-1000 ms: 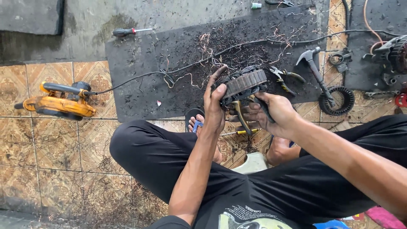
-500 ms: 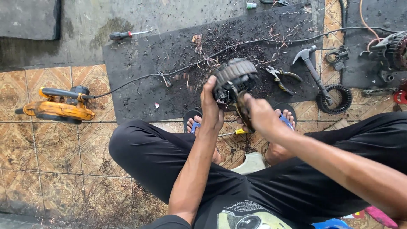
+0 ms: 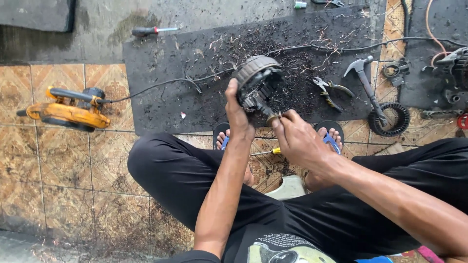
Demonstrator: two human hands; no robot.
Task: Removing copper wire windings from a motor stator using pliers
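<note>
Person sits cross-legged on floor. Left hand [image 3: 239, 114] lifts round motor part [image 3: 257, 80] above black mat [image 3: 195, 97], tilted, likely so underside faces up. Left fingers wrapped tight round its rim. Right hand [image 3: 298, 139] pinches brown stick-like tool [image 3: 269, 115], tip poking into part. Right fingers closed on tool. Pliers [image 3: 330, 90], hammer [image 3: 363, 78], yellow power tool [image 3: 66, 111] lie near, within reach.

Pliers [image 3: 329, 91] lie on the mat [image 3: 165, 73], hammer [image 3: 364, 80] just right.
</note>
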